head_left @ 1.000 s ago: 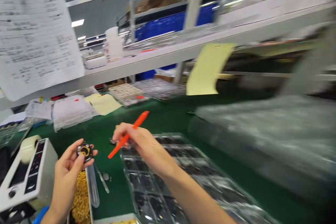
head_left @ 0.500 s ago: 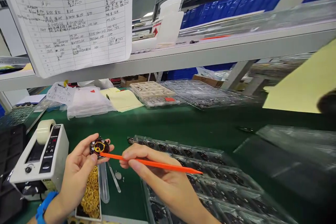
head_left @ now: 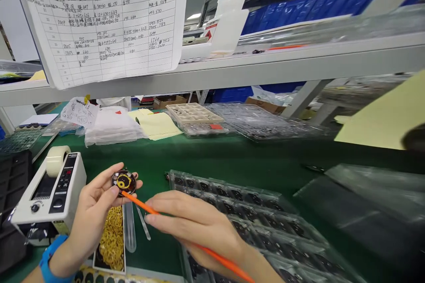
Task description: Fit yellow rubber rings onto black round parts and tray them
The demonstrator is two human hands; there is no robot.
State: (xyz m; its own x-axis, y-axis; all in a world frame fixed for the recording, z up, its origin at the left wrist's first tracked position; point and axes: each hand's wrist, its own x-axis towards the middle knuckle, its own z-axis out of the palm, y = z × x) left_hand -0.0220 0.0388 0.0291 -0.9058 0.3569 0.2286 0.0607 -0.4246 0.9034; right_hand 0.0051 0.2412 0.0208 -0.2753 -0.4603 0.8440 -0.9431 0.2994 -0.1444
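Between the thumb and fingers of my left hand [head_left: 96,203] is a small round black disc part [head_left: 128,179] with a yellow ring on its face. My right hand [head_left: 199,219] is closed around an orange plastic stick [head_left: 139,203], whose tip touches the lower edge of the disc. The stick's far end slopes down to the lower right, under the hand. Below my left hand stands a white box of yellow rings [head_left: 113,239]. Beside it lie a clear plastic strip [head_left: 130,230] and metal tweezers [head_left: 143,225].
At left stands a white tape dispenser [head_left: 55,199]. Clear trays of black parts [head_left: 252,203] fill the right front of the green mat [head_left: 265,154]. Handwritten sheets [head_left: 109,22] hang from the shelf edge [head_left: 232,66]. Plastic bags [head_left: 113,126] and a beige compartment tray [head_left: 194,113] lie behind.
My right hand has turned, so the orange stick slants more steeply, its far end lower. The stick's tip has moved from the yellow ring to the disc's lower edge. The camera view has shifted slightly.
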